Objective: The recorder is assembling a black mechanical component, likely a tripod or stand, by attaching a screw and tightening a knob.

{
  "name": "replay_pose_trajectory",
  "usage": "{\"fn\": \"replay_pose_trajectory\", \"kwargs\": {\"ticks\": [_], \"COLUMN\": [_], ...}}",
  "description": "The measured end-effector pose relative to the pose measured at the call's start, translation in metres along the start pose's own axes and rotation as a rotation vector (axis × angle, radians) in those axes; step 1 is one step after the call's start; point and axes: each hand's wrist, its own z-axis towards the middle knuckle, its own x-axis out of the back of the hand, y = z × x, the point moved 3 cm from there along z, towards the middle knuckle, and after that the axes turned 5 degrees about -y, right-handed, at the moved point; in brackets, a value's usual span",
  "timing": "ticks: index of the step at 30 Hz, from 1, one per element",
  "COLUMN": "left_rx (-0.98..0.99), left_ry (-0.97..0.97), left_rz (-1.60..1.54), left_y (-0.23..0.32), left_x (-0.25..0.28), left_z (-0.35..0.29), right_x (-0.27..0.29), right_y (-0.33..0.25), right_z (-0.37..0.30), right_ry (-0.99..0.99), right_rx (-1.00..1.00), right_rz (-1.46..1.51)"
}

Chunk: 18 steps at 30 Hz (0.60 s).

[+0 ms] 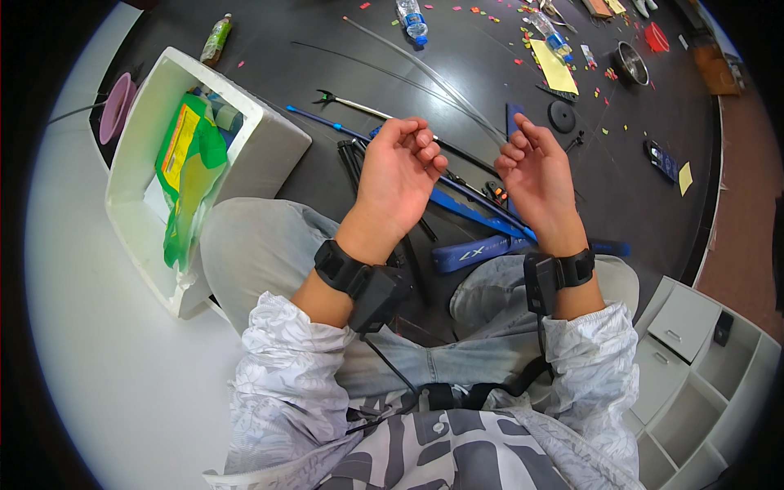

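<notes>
My left hand (400, 173) is raised in front of me, palm turned up and inward, its fingers loosely curled with nothing in them. Level with it, my right hand (539, 175) faces it, also empty, its fingers half bent. A gap separates the two hands. Below and between them on the dark floor lie a blue pole (333, 125), a black pole with a forked tip (328, 97) and a long blue fabric sleeve (474, 252). Thin pale rods (425, 67) stretch away toward the far left. Black folded legs (349, 163) lie beside my left wrist, partly hidden.
A white foam box (265, 143) at left holds a green and yellow bag (184, 151). Pink basin (118, 108), water bottles (412, 23), a metal bowl (631, 64) and yellow paper (555, 67) lie around, among scattered coloured bits. White shelving (698, 376) stands at lower right.
</notes>
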Motion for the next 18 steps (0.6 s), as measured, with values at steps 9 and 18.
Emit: {"fn": "replay_pose_trajectory", "kwargs": {"ticks": [9,18], "left_rx": [-0.01,-0.008], "left_ry": [-0.003,-0.002], "left_rz": [0.01,0.007], "left_y": [0.0004,0.0006], "left_x": [-0.0006,-0.0008], "left_z": [-0.0004,-0.0003], "right_x": [0.0001,-0.0003], "right_y": [-0.0009,-0.0016], "right_z": [-0.0017,-0.003], "right_ry": [-0.005,-0.021], "right_rx": [-0.001,0.005], "right_rz": [0.007,-0.001]}}
